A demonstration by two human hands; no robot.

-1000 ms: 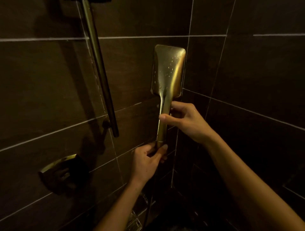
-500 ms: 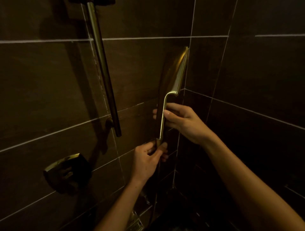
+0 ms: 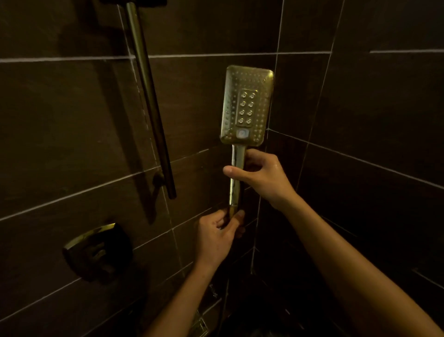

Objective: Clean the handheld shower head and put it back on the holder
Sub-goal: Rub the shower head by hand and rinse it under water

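Observation:
A gold, rectangular handheld shower head (image 3: 247,105) stands upright in front of the tiled corner, its nozzle face turned toward me. My right hand (image 3: 262,175) grips the upper handle just below the head, thumb across the front. My left hand (image 3: 217,234) pinches the bottom end of the handle where the hose joins. The dark hose below is barely visible. A gold slide rail (image 3: 150,101) runs down the wall to the left; a dark bracket at its top edge (image 3: 134,2) is cut off by the frame.
Dark brown wall tiles with pale grout lines surround the corner. A gold-edged mixer handle (image 3: 97,250) sticks out of the wall at lower left. A metal floor drain (image 3: 200,324) glints at the bottom between my arms.
The shower head has rotated about its handle: its wet back faced me, then its thin edge, now the nozzle face. Both hands stayed on the handle.

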